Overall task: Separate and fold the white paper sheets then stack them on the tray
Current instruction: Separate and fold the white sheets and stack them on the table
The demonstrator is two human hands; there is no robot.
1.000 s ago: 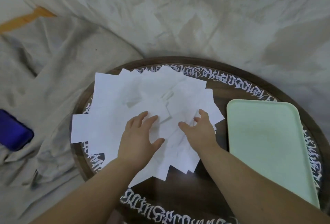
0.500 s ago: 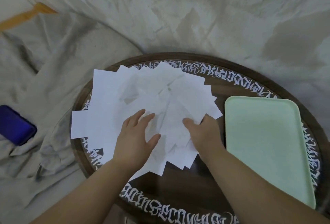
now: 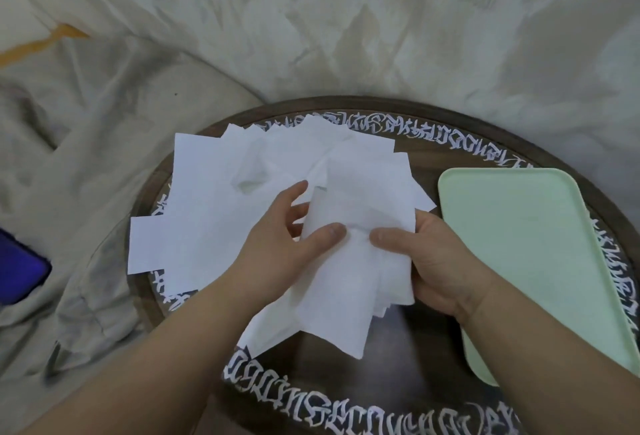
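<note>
Left thumb (image 3: 330,232) and right thumb (image 3: 384,237) press on top of a lifted bundle of white paper sheets (image 3: 353,261), the remaining fingers of each curled underneath; left hand (image 3: 277,247) grips the bundle's left edge, right hand (image 3: 440,261) its right edge. Bundle is raised and bowed above the near middle of the round dark wooden table with white lettering round its rim (image 3: 346,410); it looks like several sheets, count cannot be told. Beneath and to the left, the scattered pile of loose white paper sheets (image 3: 207,212) lies flat, overlapping, spread from table centre to the left edge, a few corners overhanging. Pale green rectangular plastic tray (image 3: 526,254) sits at the table's right edge, no sheet visible on it. Judgement: task at its start, with separating in hand, no folded sheet visible, nothing stacked. All folding and stacking remain. Crumpled beige cloth (image 3: 311,36) surrounds the table.
</note>
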